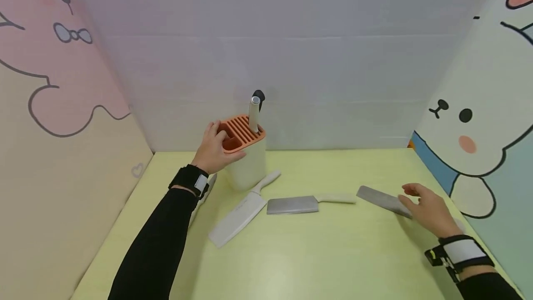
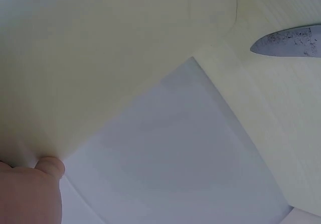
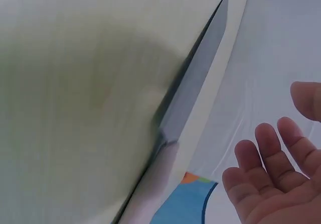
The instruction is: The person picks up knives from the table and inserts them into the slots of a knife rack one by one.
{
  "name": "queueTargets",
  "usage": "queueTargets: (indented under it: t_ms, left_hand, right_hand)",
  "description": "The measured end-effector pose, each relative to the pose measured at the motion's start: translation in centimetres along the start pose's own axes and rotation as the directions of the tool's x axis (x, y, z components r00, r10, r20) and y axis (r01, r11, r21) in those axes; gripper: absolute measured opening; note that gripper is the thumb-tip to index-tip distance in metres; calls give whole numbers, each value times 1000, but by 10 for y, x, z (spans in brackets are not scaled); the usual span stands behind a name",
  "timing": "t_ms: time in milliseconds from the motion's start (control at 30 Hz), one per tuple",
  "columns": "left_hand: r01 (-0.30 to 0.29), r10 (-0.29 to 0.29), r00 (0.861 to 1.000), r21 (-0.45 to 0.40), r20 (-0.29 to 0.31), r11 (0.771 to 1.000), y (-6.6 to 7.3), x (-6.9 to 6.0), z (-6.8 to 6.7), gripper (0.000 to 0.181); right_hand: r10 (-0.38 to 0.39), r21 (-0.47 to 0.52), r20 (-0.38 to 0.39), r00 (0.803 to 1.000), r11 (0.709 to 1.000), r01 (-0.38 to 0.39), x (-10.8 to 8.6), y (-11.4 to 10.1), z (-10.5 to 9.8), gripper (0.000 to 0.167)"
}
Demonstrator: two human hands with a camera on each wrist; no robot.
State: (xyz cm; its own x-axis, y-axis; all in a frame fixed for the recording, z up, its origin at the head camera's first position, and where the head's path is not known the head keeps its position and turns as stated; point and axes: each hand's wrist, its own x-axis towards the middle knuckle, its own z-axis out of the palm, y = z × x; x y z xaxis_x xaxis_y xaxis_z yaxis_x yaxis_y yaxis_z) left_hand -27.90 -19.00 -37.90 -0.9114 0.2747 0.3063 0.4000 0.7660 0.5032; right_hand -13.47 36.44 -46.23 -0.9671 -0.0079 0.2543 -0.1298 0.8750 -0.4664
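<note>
Soft glare on the tabletop [image 1: 287,263]

The left arm [image 1: 151,244], sleeved in black, reaches forward, and the left hand [image 1: 215,151] grips, its thumb [image 1: 235,156] set apart from the fingers [image 1: 213,128]. The right hand [image 1: 431,209] hovers, its fingers loosely curved, holding nothing.

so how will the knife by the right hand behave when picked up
The knife will likely stay stiff, as its blade looks metallic and straight. It probably won't roll, given that flat blade. Its smooth-looking pale handle might slip a little if gripped loosely.
</note>
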Motion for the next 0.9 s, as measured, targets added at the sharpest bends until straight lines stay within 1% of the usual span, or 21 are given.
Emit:
queueTargets:
  t_ms: [133, 300, 400, 500, 600, 733, 900]
  left_hand:
    - [2, -2, 1000, -7, -6, 1000, -4, -2, -4, 58]
    - [13, -13, 1000, -20, -7, 1000, -4, -4, -6, 60]
    - [10, -11, 1000, -18, -8, 1000, -5, -4, -5, 59]
    - [1, -1, 1000, -13, -8, 1000, -5, -3, -3, 59]
    - [-7, 7, 1000, -2, -3, 1000, -2, -2, -1, 58]
    - [-6, 6, 1000, 6, 4, 1000, 2, -3, -1, 57]
    - [-9, 10, 1000, 8, -9, 1000, 1, -3, -1, 57]
  right_hand:
    - [92, -52, 42, 995, 995, -90, -6, 24, -11, 48]
    - [159, -110, 110, 981, 983, -147, -13, 47, -24, 55]
    - [195, -128, 147, 970, 976, -177, -17, 58, -26, 60]
    - [237, -140, 178, 955, 967, -214, -19, 65, -26, 60]
    - [257, -152, 191, 947, 961, -230, -23, 70, -26, 58]
    - [263, -159, 199, 944, 959, -234, -26, 75, -25, 60]
    - [265, -173, 212, 941, 957, -231, -25, 79, -25, 60]
